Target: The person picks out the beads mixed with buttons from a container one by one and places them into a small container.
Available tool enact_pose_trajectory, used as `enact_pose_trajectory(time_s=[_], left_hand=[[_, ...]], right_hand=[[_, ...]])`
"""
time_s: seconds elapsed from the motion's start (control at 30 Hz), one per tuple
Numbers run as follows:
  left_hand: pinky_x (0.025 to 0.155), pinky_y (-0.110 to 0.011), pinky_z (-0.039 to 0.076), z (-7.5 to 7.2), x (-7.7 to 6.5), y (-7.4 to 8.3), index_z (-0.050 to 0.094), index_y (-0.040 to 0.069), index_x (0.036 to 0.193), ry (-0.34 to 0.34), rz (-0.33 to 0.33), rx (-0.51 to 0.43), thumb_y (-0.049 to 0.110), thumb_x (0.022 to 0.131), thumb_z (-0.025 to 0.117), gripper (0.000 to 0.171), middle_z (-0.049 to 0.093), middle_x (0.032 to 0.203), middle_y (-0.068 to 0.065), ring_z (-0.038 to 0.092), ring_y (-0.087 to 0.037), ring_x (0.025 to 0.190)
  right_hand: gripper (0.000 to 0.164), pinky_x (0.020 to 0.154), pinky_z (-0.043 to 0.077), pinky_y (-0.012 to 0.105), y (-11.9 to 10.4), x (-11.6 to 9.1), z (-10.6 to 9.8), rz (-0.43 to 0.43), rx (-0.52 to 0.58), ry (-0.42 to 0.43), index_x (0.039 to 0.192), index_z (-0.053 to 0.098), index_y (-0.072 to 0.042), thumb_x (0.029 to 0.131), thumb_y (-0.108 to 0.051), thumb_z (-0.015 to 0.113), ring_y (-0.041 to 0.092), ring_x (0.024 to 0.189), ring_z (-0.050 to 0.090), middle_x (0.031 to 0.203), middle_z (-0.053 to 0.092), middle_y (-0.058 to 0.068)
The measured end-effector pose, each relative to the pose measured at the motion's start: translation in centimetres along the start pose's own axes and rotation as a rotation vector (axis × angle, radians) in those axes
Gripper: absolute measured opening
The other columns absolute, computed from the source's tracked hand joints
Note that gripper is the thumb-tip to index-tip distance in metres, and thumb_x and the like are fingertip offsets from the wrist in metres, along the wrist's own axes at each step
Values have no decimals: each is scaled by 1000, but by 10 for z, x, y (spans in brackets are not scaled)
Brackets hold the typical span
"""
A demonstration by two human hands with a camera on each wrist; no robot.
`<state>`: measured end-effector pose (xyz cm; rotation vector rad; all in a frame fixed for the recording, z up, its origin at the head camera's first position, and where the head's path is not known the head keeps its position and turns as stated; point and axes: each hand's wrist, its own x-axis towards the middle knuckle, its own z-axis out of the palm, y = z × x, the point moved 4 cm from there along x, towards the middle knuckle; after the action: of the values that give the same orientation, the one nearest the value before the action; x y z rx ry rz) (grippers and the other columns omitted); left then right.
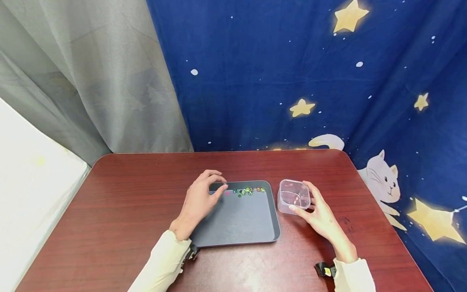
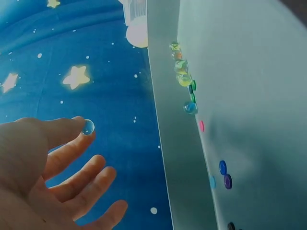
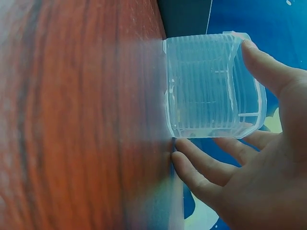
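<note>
Over the far left part of the grey tray, my left hand pinches a clear bluish glass marble between thumb and index finger; the other fingers are spread apart. Several glass marbles, green, yellow and orange tinted, lie along the tray's far wall. Among them and to their left are small round buttons, including a pink button and a purple button. My right hand holds a clear plastic box upright on the table, thumb on its near side and fingers around its right side.
The brown wooden table extends around the tray and box. The box stands just right of the tray's raised rim. Behind the table hangs a blue curtain with stars, beside a grey curtain.
</note>
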<state>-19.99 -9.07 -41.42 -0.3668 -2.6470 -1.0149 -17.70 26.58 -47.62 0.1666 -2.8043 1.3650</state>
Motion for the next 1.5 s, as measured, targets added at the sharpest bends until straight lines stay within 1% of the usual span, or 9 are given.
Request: enact_pose_trajectory(time_s=[0.17, 0.4, 0.67, 0.93, 1.07, 1.17, 1.3, 1.37, 1.5], left_hand=[[95, -42, 58, 2, 2, 4, 78, 17, 100, -3, 17, -18, 22, 93, 80, 9, 70, 122, 1, 70, -21, 114], [92, -43, 58, 8, 5, 11, 78, 17, 101, -15, 11, -30, 23, 92, 81, 11, 70, 124, 2, 70, -21, 114], [86, -41, 57, 18, 8, 19, 78, 20, 101, -42, 12, -56, 23, 93, 80, 9, 69, 124, 5, 71, -20, 112], [79, -37, 57, 26, 10, 25, 78, 18, 102, -57, 28, -75, 23, 94, 79, 9, 70, 125, 1, 72, -18, 103], [74, -34, 53, 28, 10, 28, 78, 18, 102, -62, 28, -83, 24, 94, 79, 10, 70, 124, 3, 69, -18, 90], [76, -35, 53, 31, 10, 31, 78, 19, 102, -59, 31, -85, 24, 93, 80, 10, 69, 123, 7, 69, -18, 91], [74, -31, 53, 34, 10, 34, 77, 21, 101, -68, 33, -77, 25, 93, 80, 9, 69, 123, 9, 65, -13, 84], [69, -28, 50, 36, 10, 36, 77, 23, 101, -75, 30, -75, 26, 93, 80, 9, 68, 123, 9, 60, -10, 75], [68, -25, 47, 39, 10, 37, 76, 24, 100, -87, 16, -83, 28, 94, 79, 8, 69, 125, 7, 58, -11, 73]], right_hand=[[93, 100, 56, 52, 1, 0, 0, 8, 5, -11, 163, 26, -20, 91, -32, 82, 42, 125, 62, 157, 42, 20], [94, 94, 55, 23, 1, 0, 0, 19, 19, -17, 163, 26, -23, 89, -32, 83, 39, 126, 63, 156, 45, 17], [93, 99, 57, 37, 5, 0, 1, 8, 2, -18, 163, 27, -23, 90, -34, 83, 38, 126, 63, 155, 46, 18], [94, 97, 56, 29, 3, -1, 0, 6, 11, -16, 164, 27, -23, 89, -31, 84, 38, 127, 64, 157, 45, 18], [94, 100, 57, 39, 2, -1, 0, 3, 14, -16, 164, 27, -23, 89, -31, 84, 39, 128, 63, 158, 44, 18], [94, 100, 57, 42, 3, -1, 0, -1, 8, -15, 164, 27, -23, 89, -32, 84, 39, 127, 64, 157, 45, 18], [94, 97, 55, 25, 6, -3, 1, 8, -1, -14, 163, 27, -26, 89, -34, 84, 38, 126, 64, 155, 47, 17], [93, 94, 52, 17, 7, -3, 1, 9, 0, -13, 163, 28, -27, 89, -34, 84, 38, 126, 64, 155, 47, 17], [93, 93, 49, 13, 8, -3, 1, 7, 6, -18, 163, 27, -27, 89, -35, 83, 39, 127, 63, 156, 46, 17]])
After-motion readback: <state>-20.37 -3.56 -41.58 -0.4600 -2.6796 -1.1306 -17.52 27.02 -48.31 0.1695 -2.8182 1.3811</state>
